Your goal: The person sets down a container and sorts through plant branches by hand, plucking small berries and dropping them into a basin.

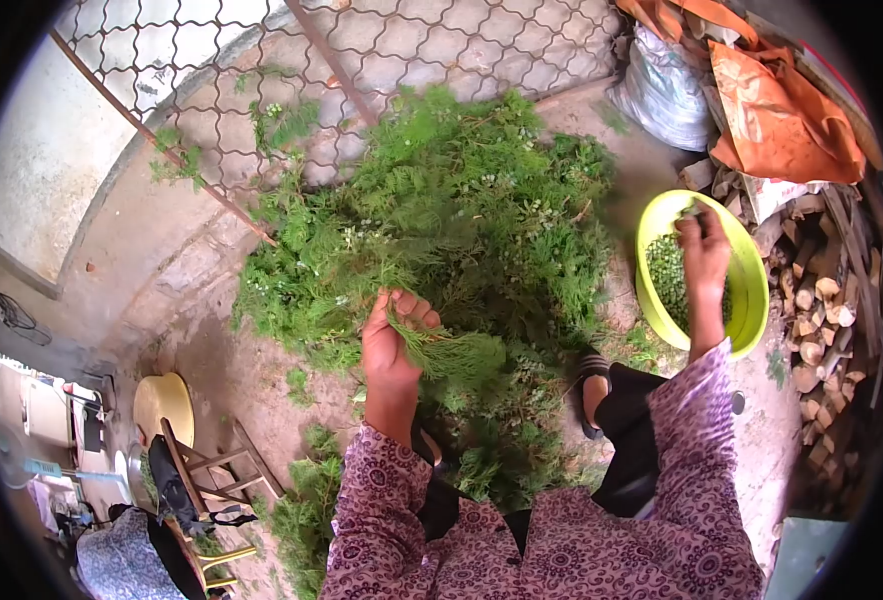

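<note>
My left hand (395,335) is closed around a feathery green conifer sprig (457,360), which fans out to the right of the fingers. Behind and below it spreads a large heap of cut conifer branches (502,190), dotted with small pale-green cones. Over at the right, my right hand (704,250) hangs above a yellow-green plastic basin (754,290), its fingers bent together and pointing away from me. What they hold, if anything, is too small to make out. Small green cones (669,275) cover the basin's bottom.
A rusty wire-mesh panel (302,95) stands at the back. Stacked firewood (817,330), an orange sack (782,110) and a white sack (662,85) line the right. A wooden stool (217,465), a straw hat (165,408) and a seated person (132,555) are at left.
</note>
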The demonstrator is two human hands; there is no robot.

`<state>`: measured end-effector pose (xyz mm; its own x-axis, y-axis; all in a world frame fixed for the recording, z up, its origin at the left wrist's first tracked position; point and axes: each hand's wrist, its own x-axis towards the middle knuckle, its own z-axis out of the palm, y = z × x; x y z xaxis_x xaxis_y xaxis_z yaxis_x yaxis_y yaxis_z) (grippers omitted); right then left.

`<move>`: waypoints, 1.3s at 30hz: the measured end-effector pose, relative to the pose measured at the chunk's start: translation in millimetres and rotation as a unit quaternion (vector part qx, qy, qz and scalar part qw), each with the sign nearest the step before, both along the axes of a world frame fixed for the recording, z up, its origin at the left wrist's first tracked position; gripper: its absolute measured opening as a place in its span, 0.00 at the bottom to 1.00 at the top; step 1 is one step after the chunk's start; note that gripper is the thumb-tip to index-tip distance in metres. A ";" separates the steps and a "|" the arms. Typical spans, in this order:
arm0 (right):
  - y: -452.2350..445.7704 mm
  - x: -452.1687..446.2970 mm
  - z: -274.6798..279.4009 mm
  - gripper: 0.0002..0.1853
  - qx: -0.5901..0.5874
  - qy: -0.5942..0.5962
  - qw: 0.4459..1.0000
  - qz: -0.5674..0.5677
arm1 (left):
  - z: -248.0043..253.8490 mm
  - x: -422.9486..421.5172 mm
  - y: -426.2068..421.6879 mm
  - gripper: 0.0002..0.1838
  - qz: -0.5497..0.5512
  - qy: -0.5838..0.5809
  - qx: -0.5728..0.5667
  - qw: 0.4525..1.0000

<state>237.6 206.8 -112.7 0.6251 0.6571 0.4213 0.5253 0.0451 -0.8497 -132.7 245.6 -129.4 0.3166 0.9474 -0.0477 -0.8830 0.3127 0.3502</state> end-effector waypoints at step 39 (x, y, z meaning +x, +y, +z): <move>-4.0 -97.1 -92.8 0.14 -0.287 -0.206 0.903 0.245 | 35.8 -195.5 -165.6 0.17 0.190 0.939 0.171 0.229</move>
